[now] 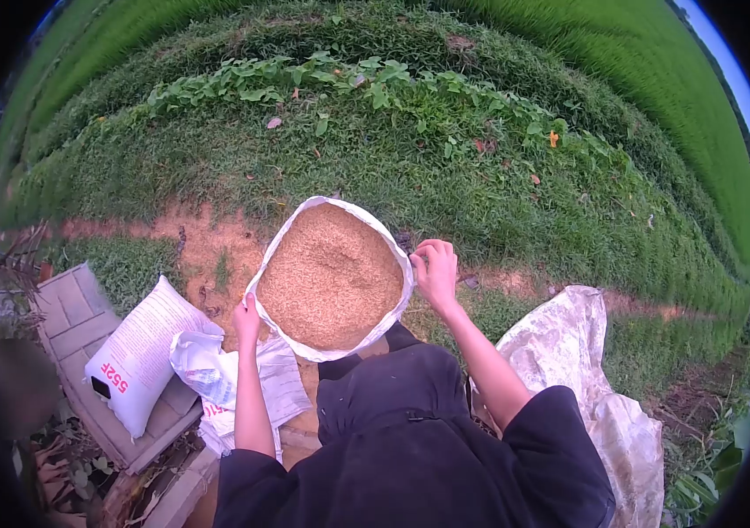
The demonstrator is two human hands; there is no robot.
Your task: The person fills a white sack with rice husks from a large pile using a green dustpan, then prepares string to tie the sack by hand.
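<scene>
An open white sack (294, 239) full of brown grain (331, 275) stands on the ground right in front of me. My left hand (246, 319) grips the sack's rim on its lower left side. On the right side of the rim my right hand (436, 271) pinches the edge with fingers curled. Both arms reach out from black sleeves, and my dark clothing hides the sack's bottom.
A full white sack with red print (133, 356) lies on paving slabs (76, 321) at left, with crumpled empty sacks (216, 374) beside it. A soiled white sheet (586, 370) lies at right. Beyond are a dirt path (203, 233), a grassy bank and green field.
</scene>
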